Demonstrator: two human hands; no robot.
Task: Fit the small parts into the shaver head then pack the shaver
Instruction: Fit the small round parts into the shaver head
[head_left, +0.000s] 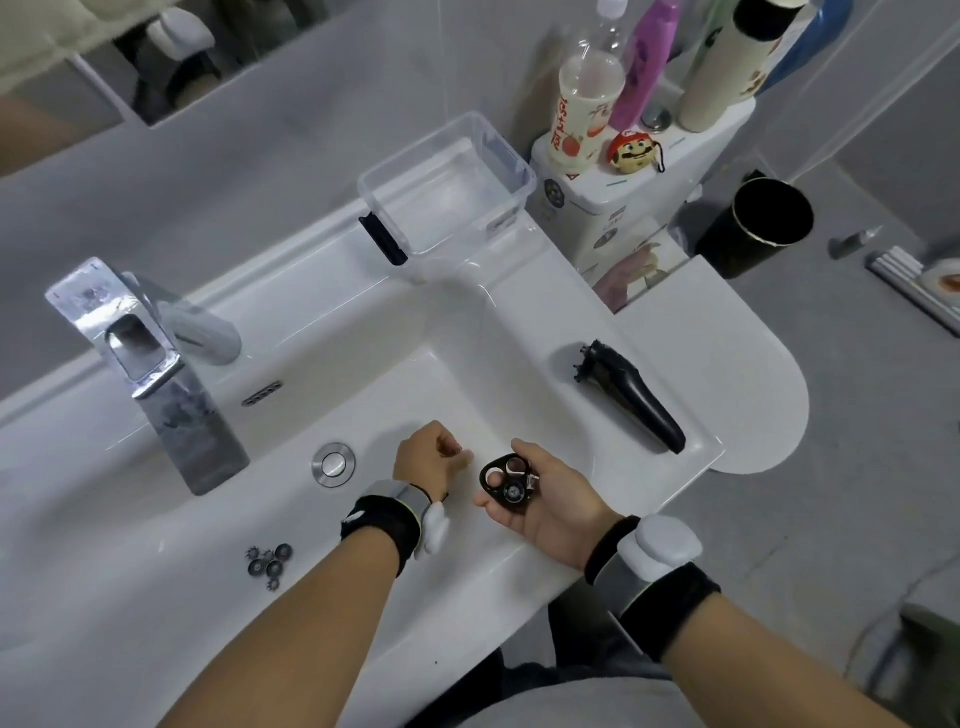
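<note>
My right hand (545, 493) holds the black three-ring shaver head (506, 483) in its palm over the sink, fingers curled under it; one ring has a round part in it, two look hollow. My left hand (434, 457) hovers just left of the head with fingers loosely curled; whether it pinches a small part I cannot tell. Several small round cutters and foils (269, 561) lie in a cluster on the sink's front left rim. The black shaver body (631, 395) lies on the right rim. A clear plastic box (447, 187) stands at the back.
A chrome faucet (150, 374) rises at the left, with the drain plug (333, 464) in the white basin (415, 374). A toilet tank (623, 176) carrying bottles and a toy stands at the right, and a black bin (763, 223) is beyond it.
</note>
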